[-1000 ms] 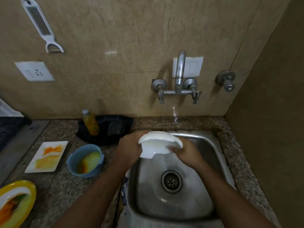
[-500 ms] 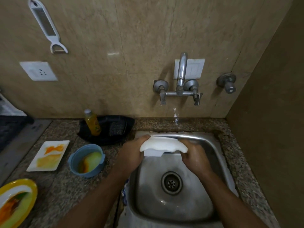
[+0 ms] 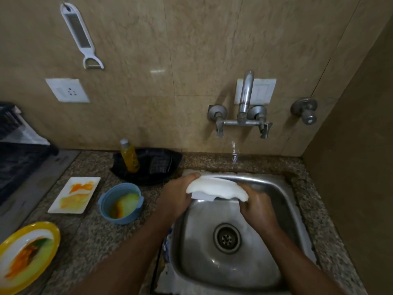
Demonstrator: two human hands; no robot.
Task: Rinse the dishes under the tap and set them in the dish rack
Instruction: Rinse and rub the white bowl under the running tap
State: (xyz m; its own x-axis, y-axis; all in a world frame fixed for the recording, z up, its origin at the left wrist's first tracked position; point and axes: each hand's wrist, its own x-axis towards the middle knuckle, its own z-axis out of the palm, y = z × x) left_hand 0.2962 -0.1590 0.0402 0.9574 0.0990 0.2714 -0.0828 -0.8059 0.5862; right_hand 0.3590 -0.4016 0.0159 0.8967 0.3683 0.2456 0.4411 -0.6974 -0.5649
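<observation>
While gripped at both ends, white plate [image 3: 217, 189] held edge-on over back of sink [image 3: 282, 201], below thin stream from tap [image 3: 245, 96]. Left hand [image 3: 176, 196] curled round left end, right hand [image 3: 258, 206] curled round right end. On desk [image 3: 91, 237] to left: blue bowl [image 3: 120, 203] with green and orange smears, white rectangular dish [image 3: 74, 194] with orange streaks, yellow plate [image 3: 26, 255] with food residue. Behind bowl, black tray [image 3: 146, 165] carrying yellow bottle [image 3: 129, 156] and dark scrubber [image 3: 160, 165].
</observation>
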